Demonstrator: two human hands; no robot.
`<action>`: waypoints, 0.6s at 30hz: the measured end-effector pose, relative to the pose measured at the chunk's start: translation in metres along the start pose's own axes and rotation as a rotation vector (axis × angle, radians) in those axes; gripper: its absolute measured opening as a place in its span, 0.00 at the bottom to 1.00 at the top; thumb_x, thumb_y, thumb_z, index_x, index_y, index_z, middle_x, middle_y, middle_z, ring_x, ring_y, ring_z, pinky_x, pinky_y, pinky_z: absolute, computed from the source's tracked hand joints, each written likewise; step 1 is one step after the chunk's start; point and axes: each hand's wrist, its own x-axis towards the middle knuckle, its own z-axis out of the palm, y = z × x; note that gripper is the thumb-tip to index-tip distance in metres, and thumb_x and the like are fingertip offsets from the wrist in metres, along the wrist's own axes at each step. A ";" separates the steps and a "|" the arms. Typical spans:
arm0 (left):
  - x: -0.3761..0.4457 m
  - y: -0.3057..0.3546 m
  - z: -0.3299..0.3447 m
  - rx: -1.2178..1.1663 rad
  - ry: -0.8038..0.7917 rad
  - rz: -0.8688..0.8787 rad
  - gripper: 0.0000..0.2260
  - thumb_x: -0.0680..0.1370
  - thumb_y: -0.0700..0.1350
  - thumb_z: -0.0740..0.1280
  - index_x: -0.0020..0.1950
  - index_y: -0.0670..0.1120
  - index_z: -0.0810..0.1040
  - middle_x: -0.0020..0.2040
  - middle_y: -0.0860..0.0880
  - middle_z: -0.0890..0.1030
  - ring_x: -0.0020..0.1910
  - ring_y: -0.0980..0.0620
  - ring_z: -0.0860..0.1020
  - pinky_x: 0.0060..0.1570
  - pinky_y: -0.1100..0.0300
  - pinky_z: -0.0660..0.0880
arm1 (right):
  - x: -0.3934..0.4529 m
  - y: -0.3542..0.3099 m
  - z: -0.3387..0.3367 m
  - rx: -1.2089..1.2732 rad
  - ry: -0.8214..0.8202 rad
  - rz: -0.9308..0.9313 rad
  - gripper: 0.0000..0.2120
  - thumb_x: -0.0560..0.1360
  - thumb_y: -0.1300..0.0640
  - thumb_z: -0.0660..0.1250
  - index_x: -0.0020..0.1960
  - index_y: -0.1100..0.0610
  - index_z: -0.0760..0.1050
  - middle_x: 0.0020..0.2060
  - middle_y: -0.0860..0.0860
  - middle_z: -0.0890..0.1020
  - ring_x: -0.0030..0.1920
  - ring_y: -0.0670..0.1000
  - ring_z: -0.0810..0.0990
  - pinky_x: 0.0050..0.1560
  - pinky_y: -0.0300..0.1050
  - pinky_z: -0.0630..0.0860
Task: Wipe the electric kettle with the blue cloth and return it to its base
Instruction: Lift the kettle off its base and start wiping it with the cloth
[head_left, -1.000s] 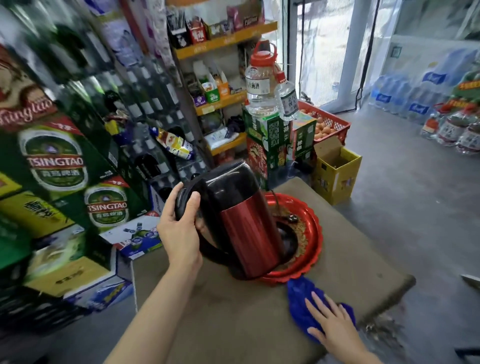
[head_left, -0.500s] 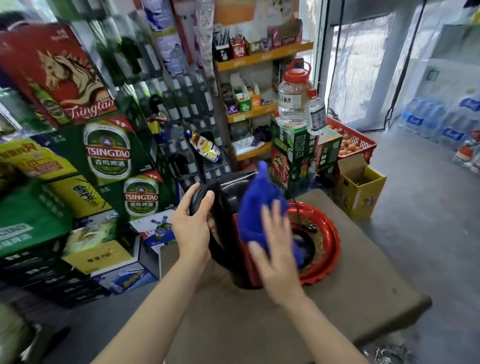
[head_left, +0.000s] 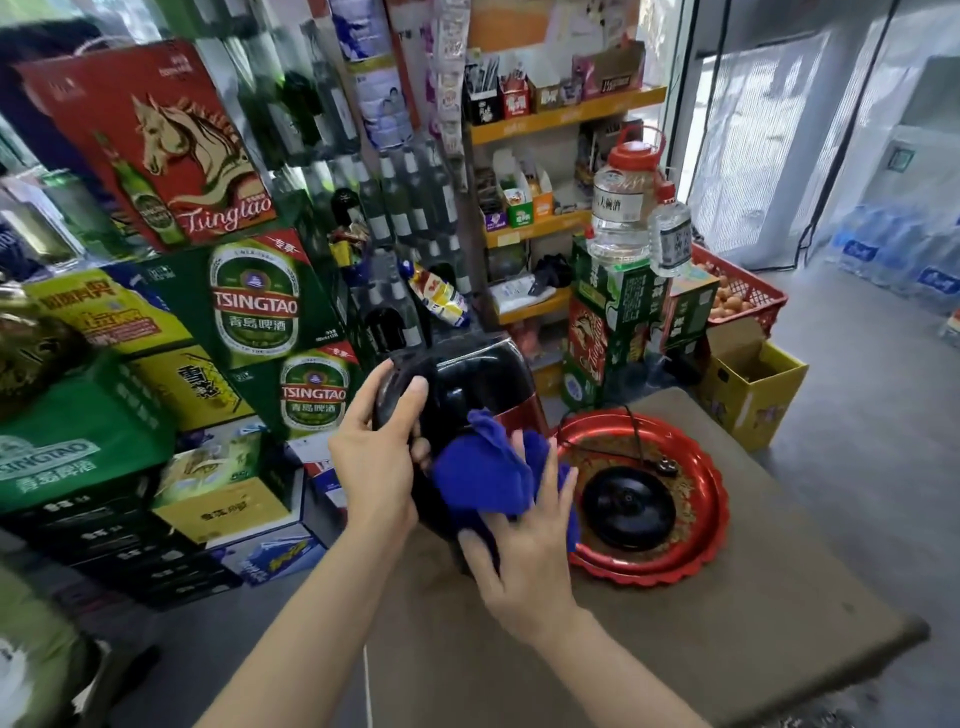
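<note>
Left hand (head_left: 376, 457) curled in a grip, right hand (head_left: 524, 561) pressing, fingers spread

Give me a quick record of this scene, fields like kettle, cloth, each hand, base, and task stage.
kettle: electric kettle, black top, red body, off its base, held over the table
cloth: blue cloth against the kettle's side
left hand: left hand grips the kettle's handle
right hand: right hand presses the cloth on the kettle
base: black base lies bare in the red tray, cord attached
task stage: wiping; kettle not yet returned
</note>
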 end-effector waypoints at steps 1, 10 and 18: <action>-0.004 0.000 -0.002 -0.002 -0.006 -0.007 0.15 0.77 0.41 0.74 0.62 0.53 0.83 0.29 0.53 0.78 0.23 0.54 0.66 0.22 0.62 0.67 | 0.025 -0.008 -0.003 -0.032 0.017 0.028 0.24 0.80 0.41 0.53 0.76 0.41 0.60 0.79 0.57 0.54 0.77 0.70 0.46 0.70 0.77 0.47; -0.005 0.028 -0.011 -0.152 -0.044 0.015 0.18 0.79 0.40 0.72 0.69 0.47 0.80 0.30 0.47 0.70 0.23 0.53 0.65 0.22 0.63 0.64 | 0.091 -0.024 -0.023 0.265 0.405 0.249 0.24 0.83 0.54 0.54 0.78 0.52 0.57 0.78 0.51 0.60 0.76 0.38 0.56 0.74 0.38 0.61; -0.009 0.025 -0.015 -0.178 -0.023 -0.023 0.20 0.78 0.40 0.73 0.69 0.47 0.79 0.29 0.47 0.71 0.22 0.53 0.65 0.21 0.63 0.64 | 0.058 -0.037 -0.012 -0.127 0.082 -0.008 0.27 0.79 0.35 0.53 0.76 0.40 0.61 0.79 0.52 0.57 0.77 0.65 0.55 0.71 0.74 0.50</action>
